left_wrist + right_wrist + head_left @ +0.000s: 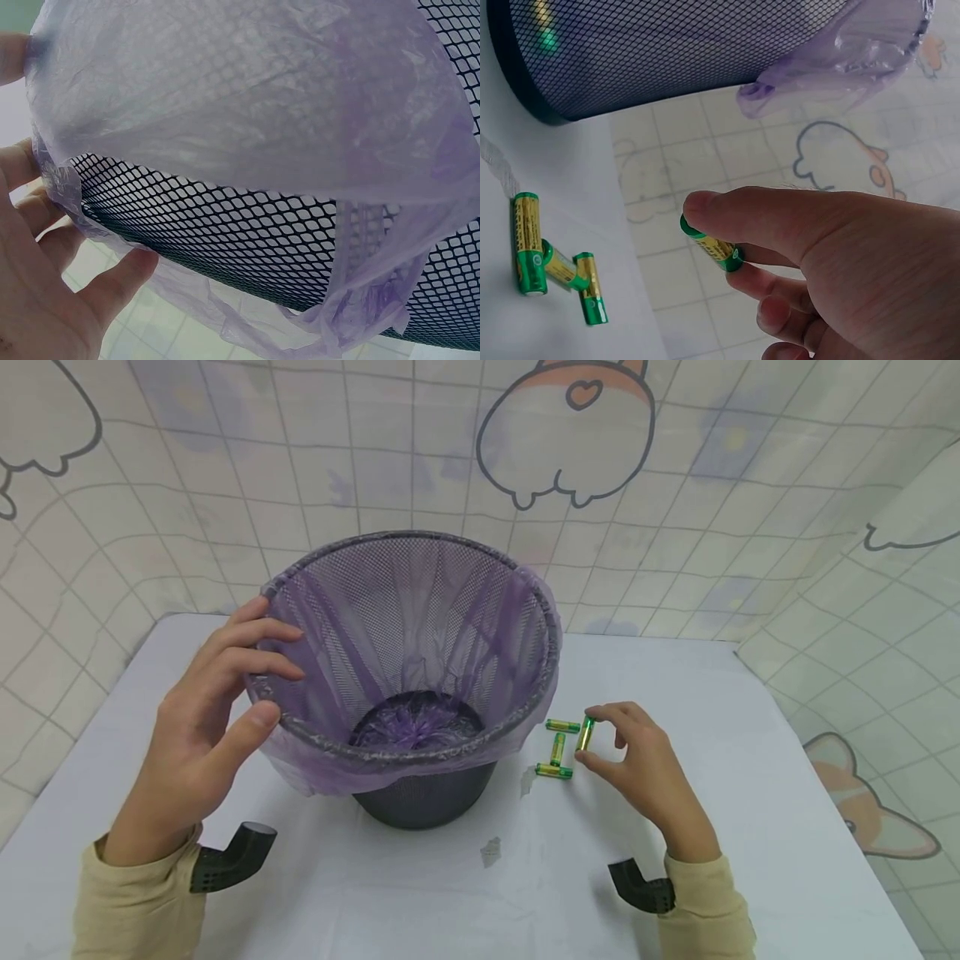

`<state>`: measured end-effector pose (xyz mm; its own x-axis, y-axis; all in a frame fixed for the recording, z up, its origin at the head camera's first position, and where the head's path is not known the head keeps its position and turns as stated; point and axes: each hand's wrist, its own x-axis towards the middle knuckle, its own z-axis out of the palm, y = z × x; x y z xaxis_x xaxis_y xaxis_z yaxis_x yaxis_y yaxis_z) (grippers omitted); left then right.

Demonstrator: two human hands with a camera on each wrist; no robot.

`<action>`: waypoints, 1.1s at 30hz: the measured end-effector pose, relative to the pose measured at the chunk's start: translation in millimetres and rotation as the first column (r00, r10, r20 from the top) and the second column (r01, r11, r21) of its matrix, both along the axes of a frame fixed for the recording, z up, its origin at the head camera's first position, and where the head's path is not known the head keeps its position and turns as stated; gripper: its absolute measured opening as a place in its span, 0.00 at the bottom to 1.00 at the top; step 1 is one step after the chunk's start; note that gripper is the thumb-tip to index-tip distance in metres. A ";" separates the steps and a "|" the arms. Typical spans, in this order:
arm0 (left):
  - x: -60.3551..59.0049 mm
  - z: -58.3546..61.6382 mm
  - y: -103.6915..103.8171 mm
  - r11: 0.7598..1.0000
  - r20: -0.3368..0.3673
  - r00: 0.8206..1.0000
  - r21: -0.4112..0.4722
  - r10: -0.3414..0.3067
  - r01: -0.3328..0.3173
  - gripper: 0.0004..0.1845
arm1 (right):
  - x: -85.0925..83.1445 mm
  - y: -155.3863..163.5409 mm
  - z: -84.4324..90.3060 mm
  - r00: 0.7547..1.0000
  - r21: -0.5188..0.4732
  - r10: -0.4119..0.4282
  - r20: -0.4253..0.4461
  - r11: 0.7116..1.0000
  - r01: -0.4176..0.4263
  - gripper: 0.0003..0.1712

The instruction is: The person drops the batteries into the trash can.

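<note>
A black mesh trash can [427,797], tilted toward me, stands with a purple plastic bag [495,610] lining it and folded over its rim. My left hand [206,718] grips the can's left rim, fingers over the edge and thumb against the bag, which the left wrist view shows close up. To the right of the can, my right hand [645,768] pinches a green and gold battery [716,249] between thumb and fingers, above the table. Beside it three more batteries lie on the table: an upper one [562,725], a middle one [558,748] and a lower one [553,771].
The white-covered table [315,877] ends at a tile-patterned curtain [420,460] behind the can. Small grey patches [491,852] mark the cover. In the right wrist view, a green and gold object [546,30] shows through the can's mesh.
</note>
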<state>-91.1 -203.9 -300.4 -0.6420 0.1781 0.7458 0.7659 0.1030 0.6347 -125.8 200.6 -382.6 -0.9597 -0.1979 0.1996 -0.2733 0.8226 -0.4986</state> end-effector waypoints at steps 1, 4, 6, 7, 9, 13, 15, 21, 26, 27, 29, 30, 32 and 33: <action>0.1 0.1 0.0 1.000 0.002 1.000 0.001 0.001 -0.001 0.09 | 0.8 -0.4 1.4 1.000 -0.002 0.000 -0.001 1.000 0.000 0.29; 0.0 0.1 -0.2 1.000 0.003 1.000 0.004 -0.003 0.003 0.08 | 3.0 -2.0 5.7 1.000 -0.001 -0.002 -0.009 1.000 0.002 0.29; 0.1 -0.2 -0.6 1.000 0.005 1.000 0.005 -0.004 0.004 0.08 | 4.5 -3.1 8.4 1.000 0.001 -0.002 -0.022 1.000 0.002 0.29; 0.3 -0.3 -0.8 1.000 0.007 1.000 0.002 -0.001 0.001 0.08 | 5.2 -3.7 9.8 0.999 0.002 -0.001 -0.032 1.000 0.001 0.30; 0.6 -0.5 -1.3 1.000 0.011 1.000 -0.002 0.005 -0.005 0.09 | 6.7 -4.8 12.4 0.998 0.002 -0.001 -0.056 1.000 0.001 0.30; 0.9 -0.7 -2.0 1.000 0.016 1.000 -0.008 0.012 -0.012 0.09 | 9.7 -6.6 17.0 0.993 -0.011 0.008 -0.120 1.000 -0.010 0.30; 0.9 -0.7 -2.0 1.000 0.016 1.000 -0.007 0.010 -0.010 0.09 | 11.1 -7.5 18.7 0.989 -0.019 0.013 -0.150 1.000 -0.016 0.30; 1.0 -0.2 -1.2 1.000 0.010 1.000 -0.004 0.009 -0.009 0.08 | 14.4 -8.4 21.4 0.978 -0.042 0.012 -0.210 0.999 -0.021 0.30; 0.3 0.4 -0.5 1.000 0.003 1.000 0.007 0.000 0.000 0.09 | 14.9 -9.0 23.3 0.967 -0.062 0.018 -0.255 0.997 -0.035 0.31; 0.2 0.4 -0.5 1.000 0.003 1.000 0.008 0.000 0.000 0.09 | 14.9 -9.2 24.1 0.965 -0.067 0.019 -0.262 0.997 -0.038 0.31; 0.0 0.2 -0.6 1.000 0.006 1.000 0.007 0.001 -0.001 0.09 | 15.6 -10.0 25.5 0.962 -0.078 0.019 -0.272 0.996 -0.042 0.31; 0.1 0.1 -0.7 1.000 0.008 1.000 0.004 0.002 -0.002 0.09 | 15.9 -10.2 26.2 0.961 -0.083 0.016 -0.275 0.996 -0.040 0.31; -0.1 -0.3 -0.7 1.000 0.008 1.000 0.003 0.002 -0.002 0.09 | 16.8 -10.7 27.2 0.958 -0.094 0.014 -0.287 0.995 -0.042 0.30; -0.1 -0.5 -0.7 1.000 0.008 1.000 0.002 0.002 -0.002 0.09 | 17.1 -10.9 27.5 0.956 -0.097 0.012 -0.295 0.994 -0.042 0.31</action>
